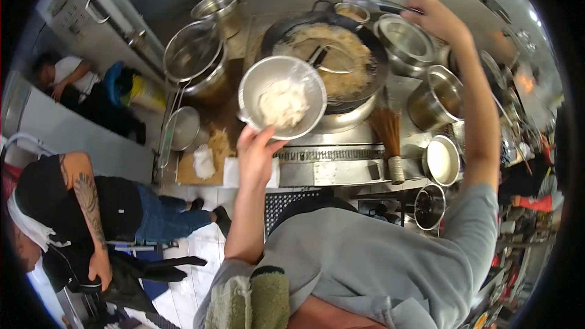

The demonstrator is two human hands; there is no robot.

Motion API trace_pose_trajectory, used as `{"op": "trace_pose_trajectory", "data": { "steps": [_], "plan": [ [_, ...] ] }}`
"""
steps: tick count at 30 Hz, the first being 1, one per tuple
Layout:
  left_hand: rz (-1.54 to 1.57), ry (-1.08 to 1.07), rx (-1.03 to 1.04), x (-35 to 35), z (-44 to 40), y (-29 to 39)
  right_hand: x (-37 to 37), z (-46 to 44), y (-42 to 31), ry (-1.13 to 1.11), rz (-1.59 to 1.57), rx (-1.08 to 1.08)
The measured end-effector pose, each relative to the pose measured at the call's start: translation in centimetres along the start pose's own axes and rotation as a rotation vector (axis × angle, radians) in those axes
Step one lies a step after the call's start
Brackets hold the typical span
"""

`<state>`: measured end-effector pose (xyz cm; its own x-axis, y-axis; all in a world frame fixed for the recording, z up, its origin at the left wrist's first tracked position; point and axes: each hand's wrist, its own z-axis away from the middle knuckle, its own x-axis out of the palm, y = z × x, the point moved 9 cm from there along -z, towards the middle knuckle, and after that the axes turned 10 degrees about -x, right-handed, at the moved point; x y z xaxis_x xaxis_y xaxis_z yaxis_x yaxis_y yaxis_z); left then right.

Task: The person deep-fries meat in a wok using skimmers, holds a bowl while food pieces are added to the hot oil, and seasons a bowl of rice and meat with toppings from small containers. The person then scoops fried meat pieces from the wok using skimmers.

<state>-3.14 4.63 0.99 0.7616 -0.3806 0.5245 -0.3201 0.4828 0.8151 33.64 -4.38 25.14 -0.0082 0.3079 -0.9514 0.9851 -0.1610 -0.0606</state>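
Observation:
My left hand (259,152) grips the near rim of a metal bowl (250,97), thumb on its edge. Inside the bowl lies a clump of white, batter-like food (283,103). The bowl is held up over the near left edge of a black wok (379,58), which holds bubbling, foamy oil (359,42). A wire strainer (335,61) with a black handle sits in the wok, partly hidden by the bowl. My right hand (437,19) is closed round the dark handle of a ladle (390,6), whose head is at the wok's far side.
Metal pots (195,55) stand left of the wok; a stacked basin (405,42) and a deep pot (434,97) stand right. A bamboo brush (393,146) and a bowl of white liquid (441,161) lie nearer. Another person (116,207) stands left; one more (73,79) is farther back.

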Motion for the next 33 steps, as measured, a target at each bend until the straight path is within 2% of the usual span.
{"op": "trace_pose_trajectory", "data": {
  "steps": [1,3,4,5,6,7,9,16,18,22,24,26,28,30,32,33],
  "plan": [
    [-0.007,-0.002,0.008,0.1,-0.4,-0.2,-0.8,1.1,-3.4,-0.052,-0.032,-0.009],
    [-0.030,-0.039,0.010,1.1,-0.7,-0.2,-0.2,3.0,-10.5,-0.188,-0.051,-0.235],
    [-0.032,-0.043,0.005,1.3,-0.8,-0.6,0.7,3.7,-12.8,-0.234,-0.016,-0.279],
    [-0.037,-0.075,0.028,1.8,-0.8,-0.8,2.0,4.5,-14.5,-0.282,0.022,-0.315],
    [-0.042,-0.111,0.049,2.5,-0.9,-1.0,3.3,5.2,-15.1,-0.215,0.085,-0.358],
    [-0.058,-0.134,0.051,3.0,-0.9,-1.1,5.2,5.2,-15.4,-0.295,0.153,-0.333],
    [-0.070,-0.146,0.035,3.8,-1.2,-1.6,6.0,5.3,-15.1,-0.379,0.223,-0.297],
    [0.033,-0.131,-0.012,5.2,-3.0,-1.8,-1.2,3.8,-11.6,-0.168,0.306,-0.298],
    [0.078,-0.157,-0.003,5.7,-3.7,-1.5,-4.1,2.6,-10.1,-0.029,0.247,-0.295],
    [0.096,-0.130,-0.037,5.9,-5.0,-1.6,-7.2,-1.5,-5.3,-0.044,0.179,-0.170],
    [0.070,-0.096,-0.033,5.3,-5.0,-2.0,-7.6,-3.3,-3.6,0.080,0.142,-0.188],
    [0.034,-0.002,-0.038,4.2,-4.0,-1.7,-4.8,-5.7,-1.1,0.036,0.162,-0.105],
    [0.031,-0.001,-0.026,3.6,-2.9,-1.0,0.6,-8.8,1.3,-0.060,0.264,-0.141],
    [0.059,0.055,0.000,2.5,-1.7,-0.3,7.5,-10.9,4.0,-0.278,0.247,0.077],
    [0.048,0.052,0.010,1.3,-0.9,0.0,13.1,-11.8,5.8,-0.309,0.248,0.207],
    [0.052,0.056,0.009,0.8,-0.5,0.1,14.9,-11.8,6.3,-0.309,0.247,0.207]
  ]
}}
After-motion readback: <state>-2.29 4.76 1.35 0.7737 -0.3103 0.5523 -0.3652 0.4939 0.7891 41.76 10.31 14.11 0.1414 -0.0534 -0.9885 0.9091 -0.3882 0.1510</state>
